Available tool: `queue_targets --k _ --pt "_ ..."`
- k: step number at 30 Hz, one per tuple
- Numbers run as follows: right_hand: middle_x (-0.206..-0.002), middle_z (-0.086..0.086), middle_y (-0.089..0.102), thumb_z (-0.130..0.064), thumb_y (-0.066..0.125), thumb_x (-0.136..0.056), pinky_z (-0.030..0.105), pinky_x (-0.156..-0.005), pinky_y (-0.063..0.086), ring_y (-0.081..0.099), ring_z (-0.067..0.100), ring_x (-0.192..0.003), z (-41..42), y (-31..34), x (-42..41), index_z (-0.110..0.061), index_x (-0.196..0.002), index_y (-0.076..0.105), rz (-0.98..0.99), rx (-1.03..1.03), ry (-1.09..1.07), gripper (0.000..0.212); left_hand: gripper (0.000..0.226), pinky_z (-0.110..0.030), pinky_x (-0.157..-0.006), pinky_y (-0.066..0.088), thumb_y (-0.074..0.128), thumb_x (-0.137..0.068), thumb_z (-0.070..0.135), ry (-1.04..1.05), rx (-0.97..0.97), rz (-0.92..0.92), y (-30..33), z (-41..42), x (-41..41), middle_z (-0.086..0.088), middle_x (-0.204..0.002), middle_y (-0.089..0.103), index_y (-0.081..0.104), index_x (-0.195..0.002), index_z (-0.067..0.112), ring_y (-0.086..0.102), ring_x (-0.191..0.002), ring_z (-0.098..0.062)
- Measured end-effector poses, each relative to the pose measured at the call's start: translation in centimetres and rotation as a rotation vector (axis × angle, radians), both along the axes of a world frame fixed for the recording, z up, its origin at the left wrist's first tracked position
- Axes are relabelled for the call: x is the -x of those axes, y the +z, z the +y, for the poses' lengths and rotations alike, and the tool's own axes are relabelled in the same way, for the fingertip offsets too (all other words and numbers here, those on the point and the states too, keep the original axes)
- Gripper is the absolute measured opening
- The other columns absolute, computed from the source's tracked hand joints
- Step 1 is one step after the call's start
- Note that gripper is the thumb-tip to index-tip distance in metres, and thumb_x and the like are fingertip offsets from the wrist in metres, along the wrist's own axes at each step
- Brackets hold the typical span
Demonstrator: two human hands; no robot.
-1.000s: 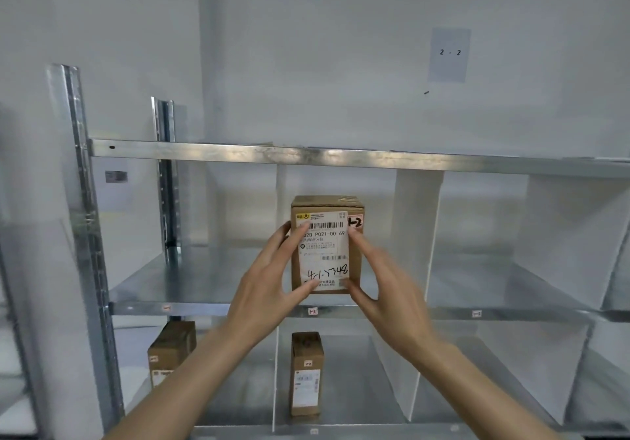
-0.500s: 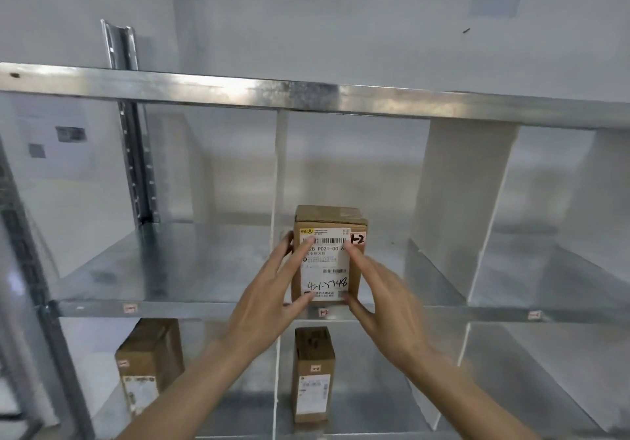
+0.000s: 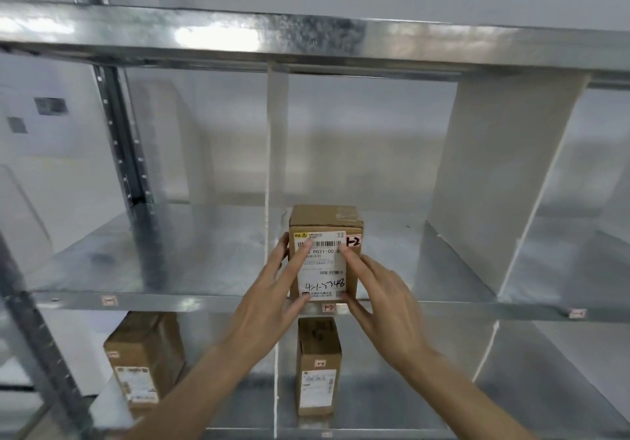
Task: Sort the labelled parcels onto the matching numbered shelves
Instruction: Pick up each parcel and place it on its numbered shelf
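A small brown cardboard parcel [image 3: 325,252] with a white shipping label stands upright at the front edge of the galvanised metal shelf [image 3: 136,269], in the middle compartment between a thin white divider panel [image 3: 272,153] on its left and a wider white divider panel [image 3: 491,180] on its right. A small red-bordered sticker on the parcel's upper right corner reads "1-2" (handwritten in black), and a little tag [image 3: 328,308] on the shelf lip just below it carries the same mark.

The left hand [image 3: 272,299] lies against the parcel's left side, its fingers [image 3: 300,255] straight and spread across the label, thumb at the lower corner. The right hand [image 3: 385,303] mirrors it on the right side, fingers stretched flat to the label's edge. Neither hand curls round the box; both press or touch it with extended fingers.

On the shelf below, the left compartment holds a larger brown cardboard box [image 3: 143,361] with a label on its front, and the middle compartment holds a narrow upright brown carton [image 3: 318,368] with a white label. Further tags [image 3: 109,300] sit on the shelf lip under the neighbouring compartments; their writing is too small to read.
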State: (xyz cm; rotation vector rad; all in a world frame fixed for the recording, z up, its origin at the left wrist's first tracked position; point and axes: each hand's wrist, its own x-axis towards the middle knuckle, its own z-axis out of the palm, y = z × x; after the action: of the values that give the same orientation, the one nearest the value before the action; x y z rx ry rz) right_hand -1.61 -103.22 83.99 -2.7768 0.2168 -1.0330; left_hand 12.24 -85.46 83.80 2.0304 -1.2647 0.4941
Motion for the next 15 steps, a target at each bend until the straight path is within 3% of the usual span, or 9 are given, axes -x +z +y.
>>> queue_targets --k 5,9,12,15 --pt "-0.158 0.000 0.048 -0.038 0.070 -0.096 0.054 -0.100 0.056 0.057 0.024 -0.133 -0.25 -0.44 -0.47 -0.048 -0.163 0.006 -0.014 -0.013 0.005 0.092 0.105 -0.033 -0.099 0.053 0.071 -0.093 0.033 0.014 0.006 0.002 -0.25 -0.22 -0.27 0.019 -0.167 -0.016 -0.013 -0.151 0.061 0.035 -0.146 -0.011" --pt "-0.161 0.009 0.044 -0.053 0.057 -0.099 0.057 -0.103 0.053 0.055 0.031 -0.138 -0.44 -0.48 -0.46 -0.046 -0.163 0.007 0.003 0.040 -0.049 0.082 0.096 -0.041 -0.102 0.053 0.067 -0.091 0.042 0.014 0.000 -0.050 -0.27 0.11 -0.57 0.012 -0.169 -0.012 -0.004 -0.156 0.054 0.029 -0.151 -0.018" --pt "-0.157 0.018 0.047 -0.061 0.049 -0.096 0.063 -0.103 0.051 0.054 0.039 -0.138 -0.57 -0.34 -0.52 -0.043 -0.164 0.011 0.026 0.168 -0.119 0.081 0.091 -0.042 -0.097 0.055 0.057 -0.088 0.050 0.080 -0.033 -0.124 -0.38 0.18 -0.47 0.000 -0.171 -0.002 0.000 -0.159 0.049 0.033 -0.150 -0.024" --pt "-0.156 0.019 0.048 -0.061 0.041 -0.095 0.065 -0.102 0.051 0.055 0.042 -0.136 -0.97 -0.24 -0.86 -0.041 -0.164 0.014 0.050 0.267 -0.130 0.077 0.098 -0.043 -0.092 0.058 0.067 -0.086 0.045 0.120 -0.068 -0.194 -0.49 -0.09 -0.66 -0.009 -0.169 0.014 0.004 -0.161 0.040 0.040 -0.146 -0.030"
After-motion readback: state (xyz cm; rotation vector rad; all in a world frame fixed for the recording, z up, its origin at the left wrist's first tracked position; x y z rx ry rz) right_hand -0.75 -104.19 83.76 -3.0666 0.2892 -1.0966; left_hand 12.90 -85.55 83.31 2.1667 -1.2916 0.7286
